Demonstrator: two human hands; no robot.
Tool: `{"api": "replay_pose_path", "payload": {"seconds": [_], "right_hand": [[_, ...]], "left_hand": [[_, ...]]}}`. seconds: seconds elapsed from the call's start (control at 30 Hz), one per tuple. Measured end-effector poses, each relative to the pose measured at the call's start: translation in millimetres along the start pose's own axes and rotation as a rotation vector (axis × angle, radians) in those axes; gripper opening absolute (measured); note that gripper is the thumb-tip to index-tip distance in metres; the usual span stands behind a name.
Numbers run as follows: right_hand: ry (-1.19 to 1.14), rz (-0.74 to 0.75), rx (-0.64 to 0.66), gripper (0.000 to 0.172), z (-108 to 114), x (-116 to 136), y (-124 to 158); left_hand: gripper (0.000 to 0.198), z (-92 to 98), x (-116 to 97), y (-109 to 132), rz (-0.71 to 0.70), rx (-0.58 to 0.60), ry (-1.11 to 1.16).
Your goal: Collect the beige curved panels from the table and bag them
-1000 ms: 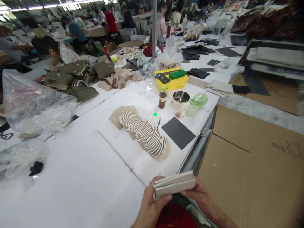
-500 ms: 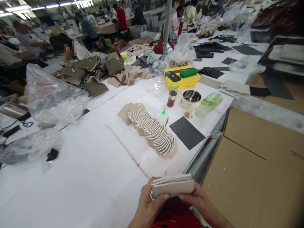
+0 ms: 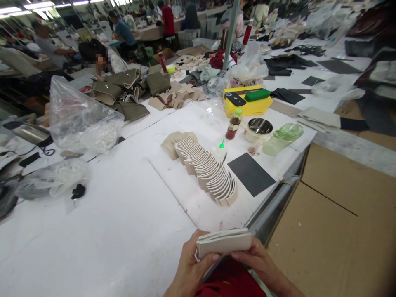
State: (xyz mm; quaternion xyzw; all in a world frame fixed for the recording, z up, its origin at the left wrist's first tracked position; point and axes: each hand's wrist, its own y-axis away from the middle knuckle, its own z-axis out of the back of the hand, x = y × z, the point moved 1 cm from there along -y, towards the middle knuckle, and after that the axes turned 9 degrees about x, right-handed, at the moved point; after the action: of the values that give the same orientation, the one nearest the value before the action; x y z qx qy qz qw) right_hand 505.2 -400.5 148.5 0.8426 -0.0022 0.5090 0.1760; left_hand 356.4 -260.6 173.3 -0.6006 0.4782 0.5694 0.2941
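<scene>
Between my two hands, just off the table's near edge, is a small stack of beige leather-like pieces (image 3: 224, 244) with pale edges. My left hand (image 3: 192, 260) grips its left end, thumb in front and fingers behind. At the right end my right hand (image 3: 259, 258) holds it the same way, thumb low on the front face. Beyond them a long fanned row of similar beige pieces (image 3: 206, 169) lies on the white table (image 3: 123, 206), their curved pale edges overlapping. Beside that row stand a small bottle with a green nozzle (image 3: 221, 149) and a dark grey sheet (image 3: 251, 174).
A drink bottle (image 3: 233, 124), a steel-lined bowl (image 3: 258, 128) and a green translucent cup (image 3: 282, 138) stand farther back, near a yellow box (image 3: 247, 105). Cardboard (image 3: 337, 231) fills the right. Plastic bags (image 3: 83, 123) and olive bags (image 3: 123, 88) lie left; a co-worker (image 3: 100, 57) sits behind.
The pieces in my hands sit closer together; the gap between the front one and those behind has narrowed. The view has turned slightly left, so the table things appear farther right.
</scene>
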Motion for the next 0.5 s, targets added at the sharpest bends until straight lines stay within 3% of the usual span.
{"api": "replay_pose_path", "payload": {"seconds": [0.23,0.5], "right_hand": [[0.015,-0.003,-0.004,0.032,-8,-7,-12],[0.114,-0.038,0.117,0.029,-35,-22,-44]], "left_hand": [[0.029,10.8,2,5,0.029,-0.053,0.029],[0.023,46.6,1,35,-0.022,-0.173,-0.087]]}}
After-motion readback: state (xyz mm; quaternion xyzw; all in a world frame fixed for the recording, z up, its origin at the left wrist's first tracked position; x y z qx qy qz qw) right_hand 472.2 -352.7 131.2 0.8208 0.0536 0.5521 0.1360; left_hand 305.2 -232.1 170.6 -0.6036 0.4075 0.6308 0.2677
